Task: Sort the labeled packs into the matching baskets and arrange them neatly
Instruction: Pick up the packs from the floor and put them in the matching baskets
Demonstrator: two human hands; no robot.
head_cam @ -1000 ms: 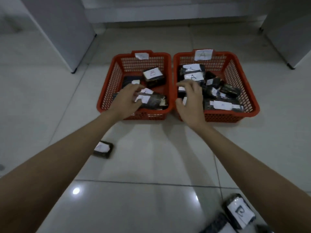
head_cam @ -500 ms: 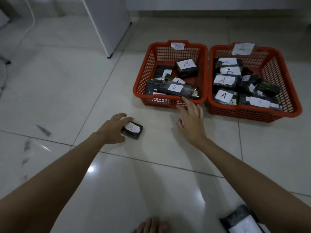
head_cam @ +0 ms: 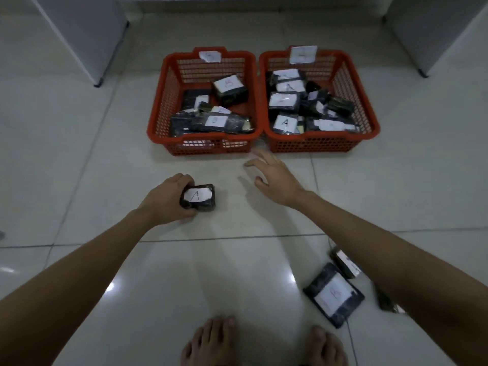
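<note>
We see the left hand [head_cam: 169, 199] curled round a small dark pack [head_cam: 198, 198] on the floor [head_cam: 79, 159], fingers over its far edge and thumb at its near side; the pack's white label reads A and faces up. The right hand [head_cam: 274, 180] holds nothing: its fingers are spread and relaxed, reaching just short of the near walls of two red baskets, hovering low over the tiles, though we cannot tell whether the fingertips touch them. The left basket [head_cam: 169, 101] and the right basket [head_cam: 367, 101] stand side by side, touching or nearly so, each with a paper tag on its far rim; the tags are too blurred for us to read. In the left basket lie several dark packs, at least two with labels that look like B, one [head_cam: 229, 88] raised toward the back and a long one [head_cam: 214, 122] along the near wall. The right basket is fuller, its packs piled loosely and tilted, one in the near left corner [head_cam: 285, 124] plainly marked A. Nearer to us, under the right forearm, a flat pack [head_cam: 334, 294] lies on the floor with a red letter on its label that may be a B, and a second smaller pack [head_cam: 344, 262] lies just beyond it, partly hidden by the arm. Bare feet [head_cam: 211, 342] show at the bottom edge.
</note>
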